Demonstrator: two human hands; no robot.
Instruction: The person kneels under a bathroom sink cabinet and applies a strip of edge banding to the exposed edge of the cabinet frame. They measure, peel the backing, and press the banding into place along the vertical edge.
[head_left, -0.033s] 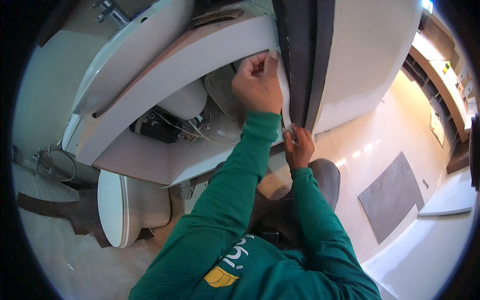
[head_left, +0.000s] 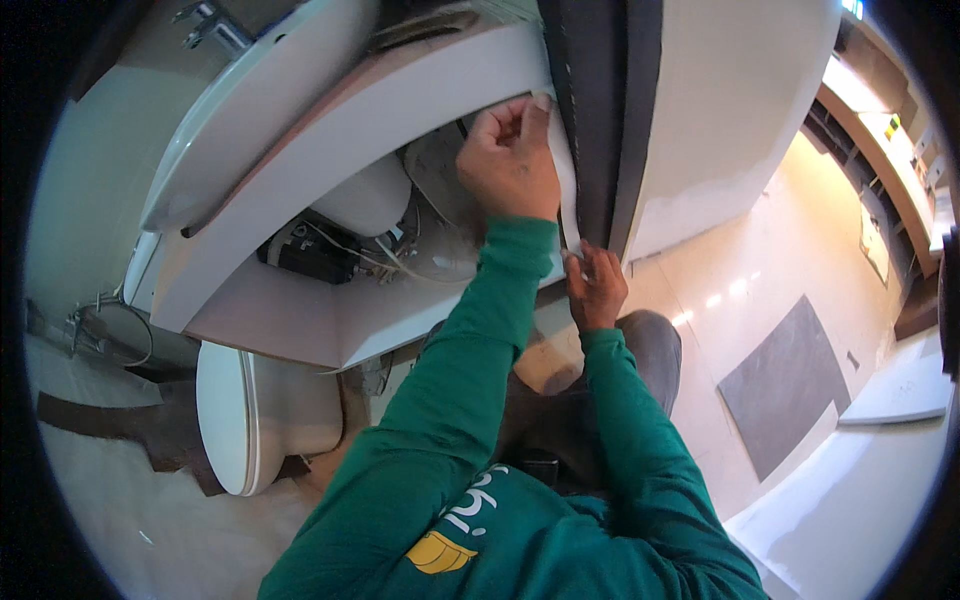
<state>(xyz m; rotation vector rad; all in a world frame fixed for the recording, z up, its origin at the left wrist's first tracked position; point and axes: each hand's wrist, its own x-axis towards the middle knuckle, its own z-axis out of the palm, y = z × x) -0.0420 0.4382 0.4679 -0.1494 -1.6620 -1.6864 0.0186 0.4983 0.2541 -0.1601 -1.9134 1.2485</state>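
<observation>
A narrow white strip (head_left: 568,205) runs down the right upright edge of a white vanity cabinet (head_left: 395,110), close beside a dark door frame (head_left: 600,110). My left hand (head_left: 512,165) is closed at its upper part, with thumb and fingers pinched at the cabinet's opening corner. Lower down, my right hand (head_left: 597,287) pinches the strip's bottom end between thumb and fingertips. Whether the strip is stuck to the edge or only held against it, I cannot tell.
Inside the cabinet are a white rounded basin underside (head_left: 370,200), a black device (head_left: 308,252) and thin hoses. A washbasin (head_left: 250,110) with a tap sits above. A toilet (head_left: 222,420) stands at lower left. A grey sheet (head_left: 785,390) lies on the floor at right.
The whole view has shifted very slightly up and to the left. Both hands keep their places on the cabinet edge.
</observation>
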